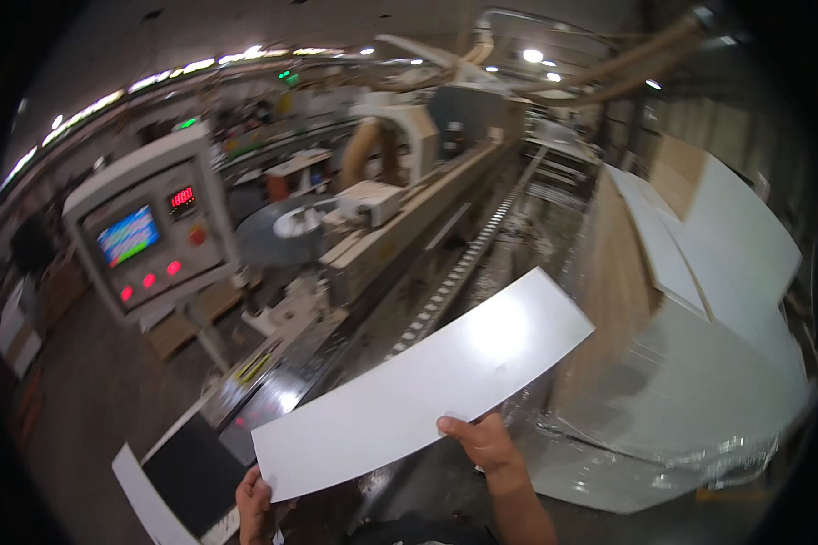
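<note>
A long white panel (pixel 391 391) with a glossy face is held up in front of me, tilted so its right end is higher and farther away. My left hand (pixel 254 504) grips its lower left corner. Along the near edge, right of the middle, my right hand (pixel 482 441) pinches the board with the thumb on top; its other fingers are hidden underneath. Beyond the panel runs a long edge-working machine (pixel 418 218) with a roller conveyor track (pixel 468 263) beside it.
A control box (pixel 154 222) with a lit screen and red buttons stands at the left. Large white and brown boards (pixel 700 363) are stacked at the right, partly in clear plastic wrap. A black mat (pixel 204 472) and another white strip (pixel 145 495) lie at the lower left.
</note>
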The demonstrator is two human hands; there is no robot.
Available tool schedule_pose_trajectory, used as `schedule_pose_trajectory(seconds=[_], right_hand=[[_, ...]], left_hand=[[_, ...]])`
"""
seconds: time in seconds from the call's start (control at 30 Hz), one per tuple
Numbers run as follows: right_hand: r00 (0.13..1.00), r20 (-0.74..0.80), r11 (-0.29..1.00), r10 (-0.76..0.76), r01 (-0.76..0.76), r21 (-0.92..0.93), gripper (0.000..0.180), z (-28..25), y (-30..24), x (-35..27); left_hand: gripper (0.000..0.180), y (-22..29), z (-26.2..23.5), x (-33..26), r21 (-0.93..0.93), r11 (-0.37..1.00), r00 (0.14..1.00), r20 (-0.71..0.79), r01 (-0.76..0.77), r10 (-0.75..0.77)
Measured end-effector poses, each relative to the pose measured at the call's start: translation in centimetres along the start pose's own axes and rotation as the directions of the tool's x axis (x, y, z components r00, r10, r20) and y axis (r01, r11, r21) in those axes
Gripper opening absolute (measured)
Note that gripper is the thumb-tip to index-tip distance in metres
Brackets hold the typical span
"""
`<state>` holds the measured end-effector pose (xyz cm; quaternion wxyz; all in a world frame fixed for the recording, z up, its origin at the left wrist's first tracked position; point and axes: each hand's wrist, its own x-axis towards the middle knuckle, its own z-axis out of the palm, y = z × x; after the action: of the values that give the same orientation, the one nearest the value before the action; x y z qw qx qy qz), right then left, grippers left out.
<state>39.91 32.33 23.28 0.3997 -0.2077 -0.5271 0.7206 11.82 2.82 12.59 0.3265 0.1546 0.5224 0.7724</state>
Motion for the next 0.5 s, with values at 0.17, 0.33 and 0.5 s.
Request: schedule_pose_trajectory(seconds=[0.17, 0.33, 0.5], right_hand=[[0.905, 0.038, 0.889, 0.425, -0.425, 0.171, 0.038, 5.8, 14.2, 2.5], [0.761, 0.057, 0.738, 0.647, -0.643, 0.208, 0.031, 12.4, 25.6, 4.4], [0.770, 0.085, 0.756, 0.632, -0.638, 0.149, 0.051, 17.9, 31.8, 6.3]], left_hand=[[0.058, -2.4, -9.9, -6.4, -0.051, 0.995, 0.949, -0.303, 0.081, -0.092], [0.058, -5.8, -20.0, -9.8, -0.062, 0.995, 0.847, -0.521, 0.081, -0.101], [0.035, -5.0, -22.3, -7.6, 0.010, 0.996, 0.772, -0.632, 0.089, -0.062]])
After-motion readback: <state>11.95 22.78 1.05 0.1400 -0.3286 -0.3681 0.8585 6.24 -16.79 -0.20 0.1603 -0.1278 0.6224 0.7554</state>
